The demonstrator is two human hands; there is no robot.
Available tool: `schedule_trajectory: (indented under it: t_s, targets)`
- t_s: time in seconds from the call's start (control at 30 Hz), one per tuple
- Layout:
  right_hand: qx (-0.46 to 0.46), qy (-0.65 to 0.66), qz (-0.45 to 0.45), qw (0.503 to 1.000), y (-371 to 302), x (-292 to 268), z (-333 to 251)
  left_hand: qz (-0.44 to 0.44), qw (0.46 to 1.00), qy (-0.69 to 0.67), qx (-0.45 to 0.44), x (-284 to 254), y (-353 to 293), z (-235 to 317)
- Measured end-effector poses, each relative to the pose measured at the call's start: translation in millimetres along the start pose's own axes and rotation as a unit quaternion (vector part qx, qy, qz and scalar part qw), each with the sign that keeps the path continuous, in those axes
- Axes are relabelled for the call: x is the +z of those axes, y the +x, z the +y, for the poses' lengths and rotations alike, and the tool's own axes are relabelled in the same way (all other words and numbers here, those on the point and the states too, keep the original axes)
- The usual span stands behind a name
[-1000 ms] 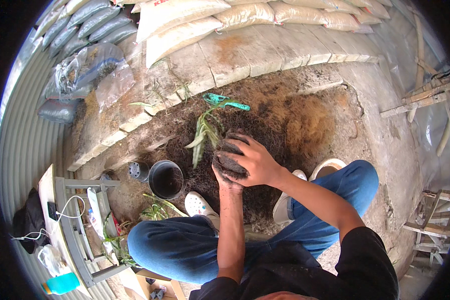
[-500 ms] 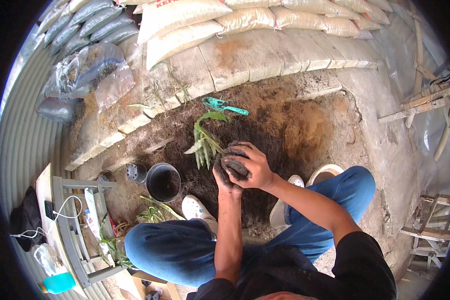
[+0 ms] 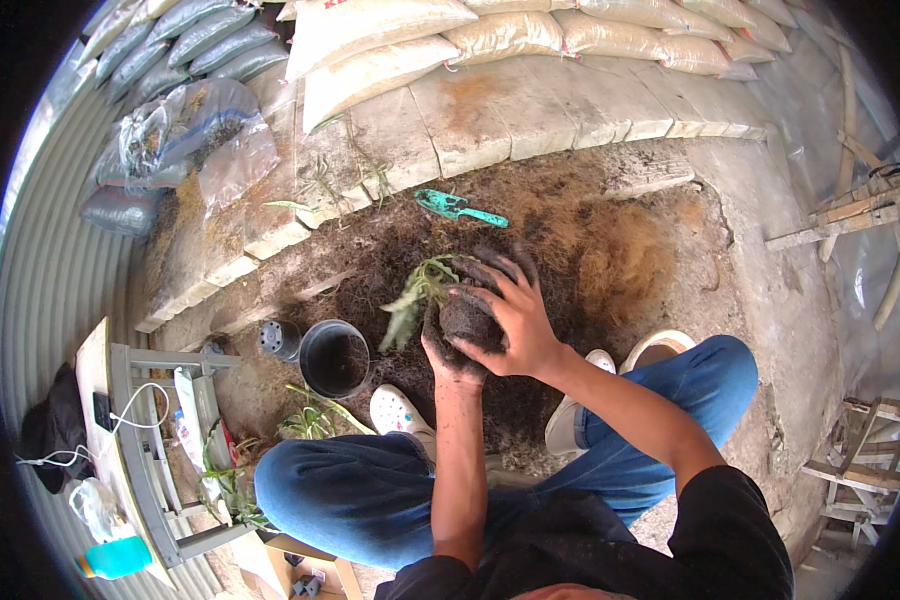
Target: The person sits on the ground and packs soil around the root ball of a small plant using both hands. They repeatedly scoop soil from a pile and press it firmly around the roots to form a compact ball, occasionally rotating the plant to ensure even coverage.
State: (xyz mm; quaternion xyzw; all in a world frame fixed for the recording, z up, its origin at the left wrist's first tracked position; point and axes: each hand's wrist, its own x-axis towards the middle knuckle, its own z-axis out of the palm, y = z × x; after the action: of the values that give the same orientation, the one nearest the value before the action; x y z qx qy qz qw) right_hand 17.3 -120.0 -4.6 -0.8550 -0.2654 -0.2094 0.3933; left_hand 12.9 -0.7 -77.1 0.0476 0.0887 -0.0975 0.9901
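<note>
A leafy green plant (image 3: 406, 306) with a round ball of dark soil (image 3: 470, 320) about its roots is between my hands, above the soil-strewn ground. Its leaves droop to the left and are blurred. My left hand (image 3: 452, 358) cups the root ball from below and the left, fingers mostly hidden behind it. Over its right side lies my right hand (image 3: 515, 318), thumb at the ball's lower edge and fingers spread across the top, smeared by motion. Both hands are coated in dark soil. Beyond them, a turquoise hand trowel (image 3: 460, 208) rests on the soil.
A black pot (image 3: 334, 360) and a smaller grey pot (image 3: 279, 340) stand to the left. Cut leaves (image 3: 315, 415) lie near my left shoe. Stacked sacks (image 3: 510, 38) line the far concrete ledge. A small bench (image 3: 135, 440) stands at left, wooden frames (image 3: 860, 465) at right.
My right hand's fingers have spread and lifted from their tighter wrap around the root ball. The plant has tilted, its leaves swinging lower. The whole view has shifted slightly.
</note>
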Motion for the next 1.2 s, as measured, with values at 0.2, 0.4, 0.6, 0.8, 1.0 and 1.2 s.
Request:
schedule_trajectory:
  t_s: [0.2, 0.4, 0.6, 0.8, 1.0, 1.2]
  targets:
    - [-0.061, 0.098, 0.12, 0.986, -23, 24, 16, 0.086, 0.994, 0.065, 0.006, 5, -2, -12]
    - [0.196, 0.261, 0.157, 0.932, -35, 36, 28, 0.115, 0.987, 0.101, -0.039, 10, 4, -14]
    - [0.419, 0.714, 0.232, 0.511, -9, 23, 50, 0.128, 0.979, 0.152, -0.04, 60, -8, 2]
    - [0.388, 0.616, 0.196, 0.657, -13, 26, 33, 0.139, 0.984, 0.11, 0.001, 43, -2, -15]
    - [0.113, 0.191, 0.142, 0.965, -21, 29, 7, 0.091, 0.994, 0.016, 0.058, 18, -3, -25]
    - [0.088, 0.185, 0.136, 0.969, -16, 21, 5, 0.1, 0.994, 0.034, 0.017, 24, -6, -18]
